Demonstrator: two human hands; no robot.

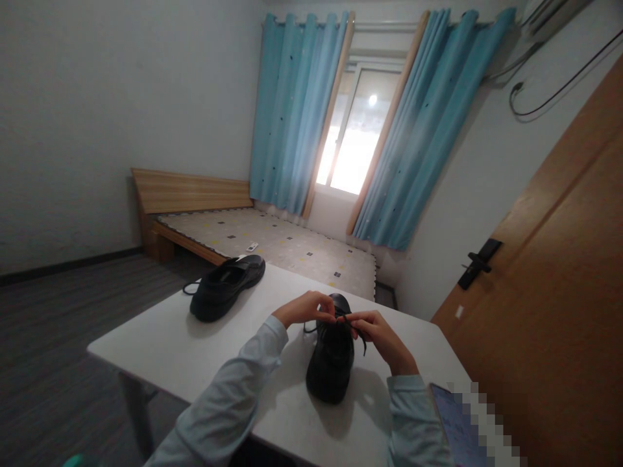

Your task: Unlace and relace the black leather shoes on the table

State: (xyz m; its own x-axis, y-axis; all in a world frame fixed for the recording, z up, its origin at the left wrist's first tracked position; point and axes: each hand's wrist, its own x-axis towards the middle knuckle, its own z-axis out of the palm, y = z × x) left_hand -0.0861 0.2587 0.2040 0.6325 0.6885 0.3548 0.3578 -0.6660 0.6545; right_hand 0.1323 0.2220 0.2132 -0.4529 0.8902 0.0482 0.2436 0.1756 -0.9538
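Observation:
A black shoe (331, 366) stands on the white table (287, 415) in front of me, its heel towards me and its toe pointing away. Over its laced top, my left hand (311, 307) comes in from the left, fingers pinched on the shoelace. From the right, my right hand (374, 331) pinches the black shoelace (364, 345) too, and a loose end hangs down past the fingers. Both sets of fingertips nearly meet above the shoe's tongue. A lace loop sticks out at the shoe's left side.
Another black shoe (219, 295) sits at the table's far left, its lace trailing. A phone (457, 421) lies near the right edge. Beyond the table is a bed (292, 243) with a small white remote (252, 247). A wooden door (545, 292) stands at right.

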